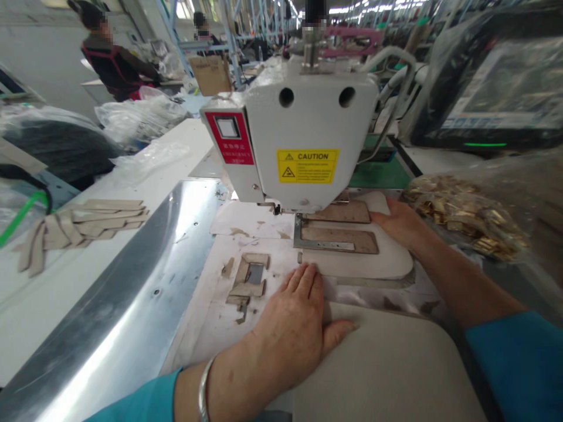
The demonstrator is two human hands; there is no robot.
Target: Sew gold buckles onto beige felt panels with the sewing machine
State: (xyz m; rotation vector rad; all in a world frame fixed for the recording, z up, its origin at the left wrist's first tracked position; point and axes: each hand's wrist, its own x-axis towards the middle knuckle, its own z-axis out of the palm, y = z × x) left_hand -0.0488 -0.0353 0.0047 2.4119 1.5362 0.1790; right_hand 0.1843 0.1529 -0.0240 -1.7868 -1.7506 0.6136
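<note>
Apparently the beige panel (360,266) was already set under the brown plates (365,240) by the machine head (303,135), though no stitching could be made out on its visible surface. The left hand (297,316) lay flat at its near edge, clasping nothing; whether the right hand (398,223) gripped its right end was unclear, and a larger piece (391,363) lay nearer, apart from the plates.

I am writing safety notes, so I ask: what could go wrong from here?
The left hand lies close to the metal frame below the machine head; if that frame moved, fingers might be pinched. The right hand is at the edge of the beige panel; a small push could perhaps turn it out of line.
</note>
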